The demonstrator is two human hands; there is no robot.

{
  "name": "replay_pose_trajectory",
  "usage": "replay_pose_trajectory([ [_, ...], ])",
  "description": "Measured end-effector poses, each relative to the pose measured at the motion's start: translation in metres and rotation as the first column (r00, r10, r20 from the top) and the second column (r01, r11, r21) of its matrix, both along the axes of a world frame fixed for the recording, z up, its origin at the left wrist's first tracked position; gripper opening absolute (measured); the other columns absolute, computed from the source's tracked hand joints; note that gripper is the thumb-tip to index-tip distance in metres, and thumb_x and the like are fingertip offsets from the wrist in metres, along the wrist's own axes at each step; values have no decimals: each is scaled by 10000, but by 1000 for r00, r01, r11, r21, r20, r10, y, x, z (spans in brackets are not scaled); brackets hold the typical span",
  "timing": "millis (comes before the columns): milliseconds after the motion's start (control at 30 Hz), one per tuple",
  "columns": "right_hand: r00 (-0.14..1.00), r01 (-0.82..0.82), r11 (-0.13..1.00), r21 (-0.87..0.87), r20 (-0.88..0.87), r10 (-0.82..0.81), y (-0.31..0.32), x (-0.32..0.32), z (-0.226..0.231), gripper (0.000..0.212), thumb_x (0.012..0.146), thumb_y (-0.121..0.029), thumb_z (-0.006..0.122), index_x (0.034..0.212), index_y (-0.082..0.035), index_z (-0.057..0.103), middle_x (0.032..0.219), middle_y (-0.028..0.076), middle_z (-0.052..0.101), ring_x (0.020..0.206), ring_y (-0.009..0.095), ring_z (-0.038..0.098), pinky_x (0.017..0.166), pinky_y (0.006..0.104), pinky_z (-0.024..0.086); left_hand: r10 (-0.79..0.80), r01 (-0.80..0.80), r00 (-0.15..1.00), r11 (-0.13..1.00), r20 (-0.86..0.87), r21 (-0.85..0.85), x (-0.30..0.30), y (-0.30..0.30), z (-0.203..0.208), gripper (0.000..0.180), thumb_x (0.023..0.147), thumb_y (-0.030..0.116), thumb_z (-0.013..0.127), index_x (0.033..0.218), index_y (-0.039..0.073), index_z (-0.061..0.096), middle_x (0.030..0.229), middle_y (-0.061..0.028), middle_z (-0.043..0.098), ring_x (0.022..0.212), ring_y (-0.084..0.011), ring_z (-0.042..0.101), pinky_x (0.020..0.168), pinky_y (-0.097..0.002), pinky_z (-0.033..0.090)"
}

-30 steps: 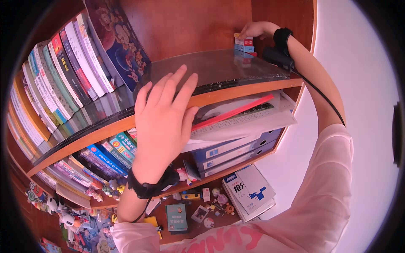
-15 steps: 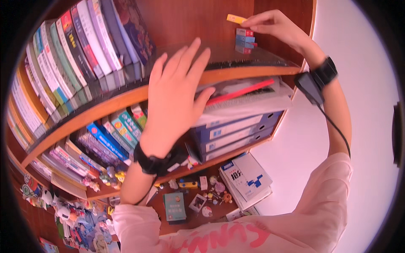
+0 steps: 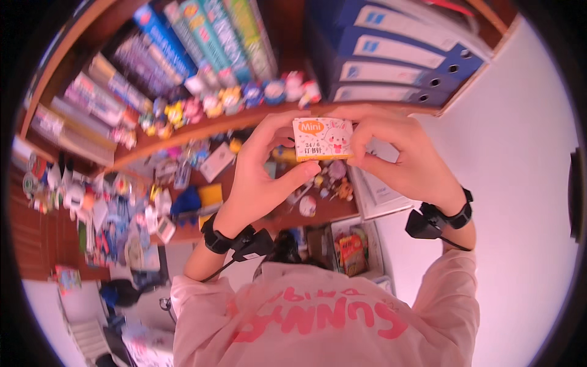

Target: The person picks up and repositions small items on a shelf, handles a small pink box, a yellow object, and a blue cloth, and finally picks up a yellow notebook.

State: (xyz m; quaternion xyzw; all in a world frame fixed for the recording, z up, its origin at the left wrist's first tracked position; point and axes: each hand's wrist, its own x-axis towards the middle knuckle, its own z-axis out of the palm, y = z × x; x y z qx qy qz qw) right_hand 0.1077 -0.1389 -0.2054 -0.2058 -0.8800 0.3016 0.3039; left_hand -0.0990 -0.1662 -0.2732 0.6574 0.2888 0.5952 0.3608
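Just off the front edge of the brown wooden shelf point(image 3: 208, 125), the left hand point(image 3: 252, 165) and right hand point(image 3: 408, 154) now both grip a small white, yellow-edged cardboard box point(image 3: 323, 139), apparently brought down from the upper shelf, its printed face showing.

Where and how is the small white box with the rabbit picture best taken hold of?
The small box is probably best pinched at its short ends, from left and right: it appears wider than tall, and the left hand and right hand flank it.
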Motion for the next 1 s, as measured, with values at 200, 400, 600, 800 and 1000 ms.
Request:
replay_pose_trajectory([
  [200, 946, -226, 869, -440, -313, 88, -9, -54, -100, 271, 712, 13, 678, 862, -31, 456, 1121, 152, 574, 978, 177, 565, 848, 316, 460, 84, -82, 996, 958, -5, -276, -48, -64, -65, 473, 734, 58, 700, 1143, 11, 466, 1112, -70, 542, 1016, -141, 524, 895, -292, 400],
  [400, 845, -425, 715, -556, -527, 93, -34, -118, -167, 331, 684, 43, 710, 834, -54, 432, 1122, 160, 573, 1056, 191, 543, 899, 325, 443, 228, -122, 956, 879, 182, -462, -90, -122, -97, 478, 756, 3, 660, 1177, 4, 432, 1139, -90, 523, 1093, -157, 491, 953, -306, 378],
  [600, 876, -404, 735, -545, -463, 138, -56, -174, -210, 331, 679, 105, 683, 814, -51, 424, 1123, 197, 553, 1112, 261, 516, 936, 392, 437, 394, -236, 897, 812, 203, -533, -129, -154, -128, 468, 777, -18, 624, 1199, -3, 422, 1142, -113, 532, 1060, -149, 516, 902, -278, 423],
  [800, 858, -396, 662, -637, -513, 20, -74, -235, -225, 322, 687, 100, 677, 815, -45, 419, 1119, 172, 551, 1094, 239, 525, 921, 361, 448, 370, -143, 879, 807, 301, -573, -188, -163, -155, 459, 807, 75, 627, 1204, 13, 406, 1129, -97, 549, 1050, -161, 531, 878, -287, 443],
  [1000, 747, -454, 617, -643, -652, -128, -90, -302, -240, 358, 698, 126, 635, 844, -60, 366, 1132, 153, 512, 1109, 249, 511, 913, 351, 456, 368, -61, 832, 805, 416, -590, -242, -165, -164, 471, 818, 84, 618, 1219, 28, 378, 1126, -89, 553, 1054, -159, 536, 853, -280, 466],
])
